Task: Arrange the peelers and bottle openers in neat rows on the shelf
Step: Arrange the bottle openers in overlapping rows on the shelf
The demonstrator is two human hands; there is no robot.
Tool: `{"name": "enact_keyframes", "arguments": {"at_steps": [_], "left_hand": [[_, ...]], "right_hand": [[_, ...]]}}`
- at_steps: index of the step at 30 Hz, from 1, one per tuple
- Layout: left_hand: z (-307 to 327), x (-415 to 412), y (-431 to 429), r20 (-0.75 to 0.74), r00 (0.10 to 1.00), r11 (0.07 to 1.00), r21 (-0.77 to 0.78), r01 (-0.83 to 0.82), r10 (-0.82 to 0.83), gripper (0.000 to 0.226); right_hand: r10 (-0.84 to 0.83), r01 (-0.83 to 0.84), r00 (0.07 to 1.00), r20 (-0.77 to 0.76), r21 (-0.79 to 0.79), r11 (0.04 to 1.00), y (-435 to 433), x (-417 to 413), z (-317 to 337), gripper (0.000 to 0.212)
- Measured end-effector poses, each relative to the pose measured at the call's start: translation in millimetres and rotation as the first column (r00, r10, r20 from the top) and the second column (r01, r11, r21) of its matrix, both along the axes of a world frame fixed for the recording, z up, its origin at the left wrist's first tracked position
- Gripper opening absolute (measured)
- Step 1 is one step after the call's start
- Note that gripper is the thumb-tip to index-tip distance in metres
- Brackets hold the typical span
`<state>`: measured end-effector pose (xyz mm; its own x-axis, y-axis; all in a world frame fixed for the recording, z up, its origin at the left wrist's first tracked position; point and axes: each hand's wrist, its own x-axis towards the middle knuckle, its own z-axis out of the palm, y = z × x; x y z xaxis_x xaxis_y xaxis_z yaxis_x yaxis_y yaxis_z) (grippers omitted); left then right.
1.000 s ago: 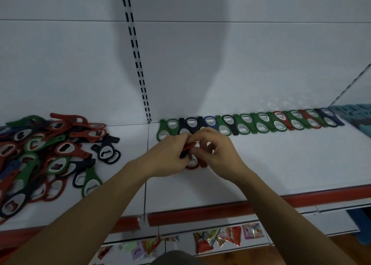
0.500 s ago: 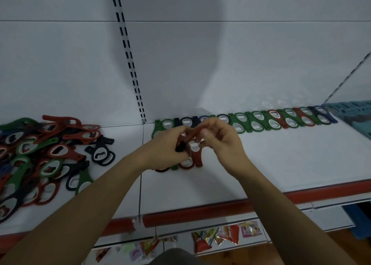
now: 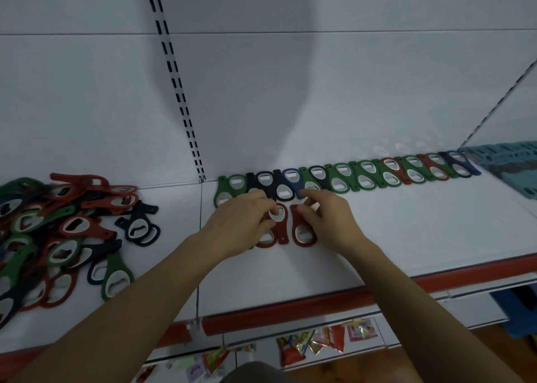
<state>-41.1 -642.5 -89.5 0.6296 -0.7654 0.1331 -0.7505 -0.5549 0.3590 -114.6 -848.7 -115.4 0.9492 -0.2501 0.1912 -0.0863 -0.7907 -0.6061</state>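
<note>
I record that the pieces bunched aloft a moment ago now lie flat on the shelf (image 3: 406, 231) just near of the far row (image 3: 363, 176), with the left hand (image 3: 241, 225) pinching the left red opener (image 3: 280, 231) and the right hand (image 3: 331, 223), fingers loosely spread, touching the right red opener (image 3: 302, 231), so I judge a second row begun.

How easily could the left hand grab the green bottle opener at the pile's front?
Probably yes: the green plastic bottle opener lies uncovered at the pile's near edge, across bare shelf. But the left hand must first drop its red plastic bottle opener.
</note>
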Motion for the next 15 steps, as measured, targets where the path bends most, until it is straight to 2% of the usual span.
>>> {"name": "enact_keyframes", "arguments": {"at_steps": [2, 7, 15], "left_hand": [[-3.1, -0.2, -1.7, 0.014, 1.000, 1.000, 0.020, -0.009, 0.009, 0.032], [-7.1, -2.0, -5.3, 0.000, 1.000, 0.996, 0.084, -0.014, 0.014, 0.043], [-11.4, -4.4, -8.2, -0.028, 1.000, 0.989, 0.146, -0.002, 0.006, 0.045]], "right_hand": [[0.035, -0.035, 0.998, 0.050, -0.009, 0.999, -5.5, -4.9, 0.1, 0.023], [0.208, -0.212, 0.974, -0.085, -0.040, 0.977, -17.6, -13.8, -5.6, 0.026], [0.215, -0.211, 0.976, 0.028, -0.102, 0.972, -13.5, -7.1, -10.8, 0.023]]}}
